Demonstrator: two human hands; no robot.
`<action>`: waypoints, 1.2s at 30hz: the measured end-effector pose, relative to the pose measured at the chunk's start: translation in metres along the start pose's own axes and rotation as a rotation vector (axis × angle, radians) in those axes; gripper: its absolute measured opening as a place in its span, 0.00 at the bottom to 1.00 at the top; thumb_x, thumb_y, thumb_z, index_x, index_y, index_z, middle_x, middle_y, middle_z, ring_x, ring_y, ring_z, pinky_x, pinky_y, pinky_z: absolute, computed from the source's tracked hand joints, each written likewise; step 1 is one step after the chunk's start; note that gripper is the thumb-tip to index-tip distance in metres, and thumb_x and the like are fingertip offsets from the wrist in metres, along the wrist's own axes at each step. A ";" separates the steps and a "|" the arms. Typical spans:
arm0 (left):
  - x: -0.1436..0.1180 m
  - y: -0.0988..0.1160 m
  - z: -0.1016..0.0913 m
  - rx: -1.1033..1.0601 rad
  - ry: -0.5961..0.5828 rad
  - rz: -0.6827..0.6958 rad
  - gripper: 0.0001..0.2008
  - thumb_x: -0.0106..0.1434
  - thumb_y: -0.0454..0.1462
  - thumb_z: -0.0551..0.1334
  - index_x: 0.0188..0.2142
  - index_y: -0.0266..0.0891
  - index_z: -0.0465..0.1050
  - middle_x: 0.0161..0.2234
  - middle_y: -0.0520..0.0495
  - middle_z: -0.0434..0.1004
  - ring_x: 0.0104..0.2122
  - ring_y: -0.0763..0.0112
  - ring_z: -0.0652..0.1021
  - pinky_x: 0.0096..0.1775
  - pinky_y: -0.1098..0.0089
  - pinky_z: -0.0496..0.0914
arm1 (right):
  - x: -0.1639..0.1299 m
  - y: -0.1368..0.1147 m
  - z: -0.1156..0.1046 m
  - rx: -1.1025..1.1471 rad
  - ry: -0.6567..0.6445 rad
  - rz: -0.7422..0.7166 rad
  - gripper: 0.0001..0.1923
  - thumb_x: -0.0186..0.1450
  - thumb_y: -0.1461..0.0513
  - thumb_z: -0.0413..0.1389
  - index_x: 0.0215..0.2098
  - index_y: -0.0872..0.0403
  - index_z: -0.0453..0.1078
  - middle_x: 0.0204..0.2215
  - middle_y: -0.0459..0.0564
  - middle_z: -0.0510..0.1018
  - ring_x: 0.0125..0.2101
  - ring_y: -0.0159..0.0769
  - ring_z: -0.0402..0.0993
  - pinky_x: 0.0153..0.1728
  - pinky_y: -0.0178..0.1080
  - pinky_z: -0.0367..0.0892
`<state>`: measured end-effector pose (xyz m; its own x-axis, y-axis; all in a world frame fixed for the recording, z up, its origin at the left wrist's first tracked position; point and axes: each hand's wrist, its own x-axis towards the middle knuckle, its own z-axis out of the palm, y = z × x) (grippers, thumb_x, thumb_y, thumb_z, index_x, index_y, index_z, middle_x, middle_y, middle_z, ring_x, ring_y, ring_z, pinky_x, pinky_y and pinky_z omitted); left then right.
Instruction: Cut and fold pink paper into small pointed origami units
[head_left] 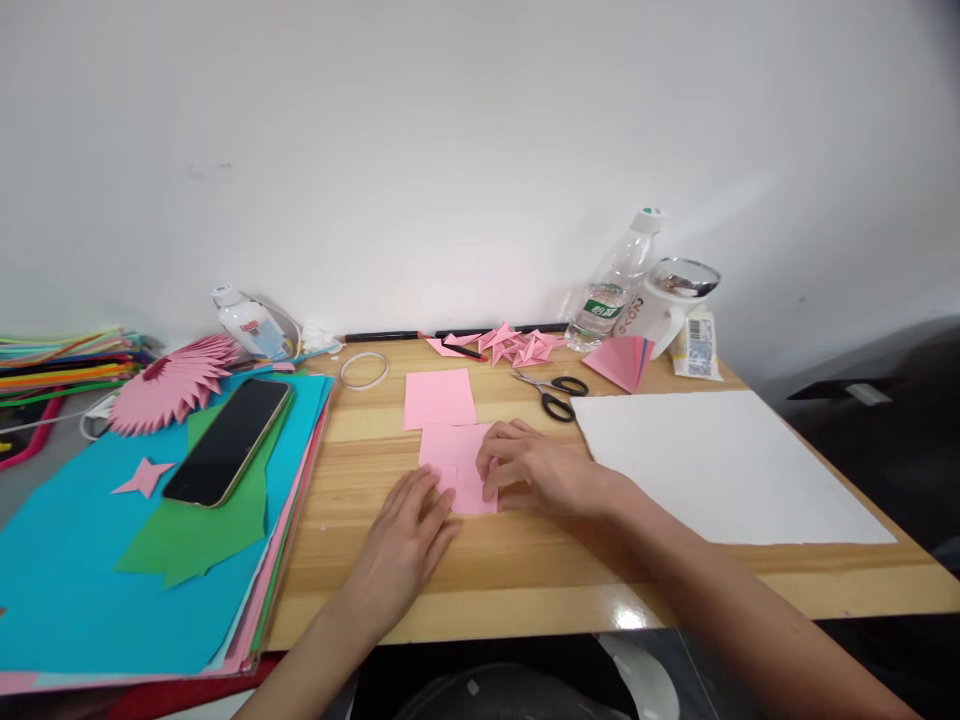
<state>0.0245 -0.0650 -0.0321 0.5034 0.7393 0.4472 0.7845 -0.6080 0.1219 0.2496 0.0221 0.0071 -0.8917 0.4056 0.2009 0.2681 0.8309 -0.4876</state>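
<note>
Head view: two bare hands at a pink sheet

The pink sheet (466, 447) lies on the wooden table (352, 560), at the middle of the clock. The left hand (409, 525) comes in from eight o'clock, its fingers loosely extended and their tips resting on the sheet's near corner, gripping nothing. The right hand (532, 468) sits at three o'clock, fingers curled, the tips at the sheet's edge; whether they pinch the paper, I cannot tell.

At twelve o'clock lies a second pink square (440, 398), close against the sheet's far edge. Scissors (550, 387) with black handles lie at two o'clock, a white ring (343, 370) at ten. Folded pink pieces (510, 345) cluster at one o'clock by the wall. A large white sheet (727, 470) spreads at three, well apart from the pink one. At nine, a phone (227, 440) rests on green paper (217, 530).
</note>
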 end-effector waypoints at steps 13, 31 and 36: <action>0.003 -0.007 -0.018 -0.004 -0.157 0.203 0.13 0.68 0.34 0.51 0.46 0.32 0.71 0.49 0.41 0.74 0.55 0.55 0.69 0.52 0.53 0.70 | 0.009 0.005 0.021 0.244 0.112 0.230 0.04 0.64 0.65 0.55 0.33 0.55 0.72 0.32 0.48 0.76 0.33 0.33 0.70 0.35 0.33 0.63; 0.009 -0.011 -0.019 -0.079 -0.240 0.232 0.16 0.69 0.39 0.50 0.51 0.34 0.67 0.53 0.39 0.71 0.55 0.60 0.69 0.53 0.58 0.69 | 0.018 0.005 0.037 0.168 0.230 0.434 0.03 0.59 0.67 0.60 0.28 0.56 0.71 0.25 0.44 0.73 0.24 0.28 0.65 0.25 0.30 0.57; 0.009 -0.012 -0.018 -0.037 -0.263 0.271 0.18 0.68 0.39 0.51 0.53 0.31 0.66 0.55 0.40 0.69 0.55 0.58 0.68 0.53 0.57 0.69 | 0.013 0.007 0.033 0.191 0.190 0.345 0.04 0.63 0.63 0.57 0.33 0.55 0.75 0.32 0.49 0.75 0.31 0.32 0.70 0.31 0.33 0.63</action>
<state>0.0132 -0.0563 -0.0135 0.7702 0.5967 0.2254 0.5994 -0.7979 0.0643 0.2275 0.0204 -0.0215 -0.6736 0.7251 0.1429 0.4507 0.5563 -0.6981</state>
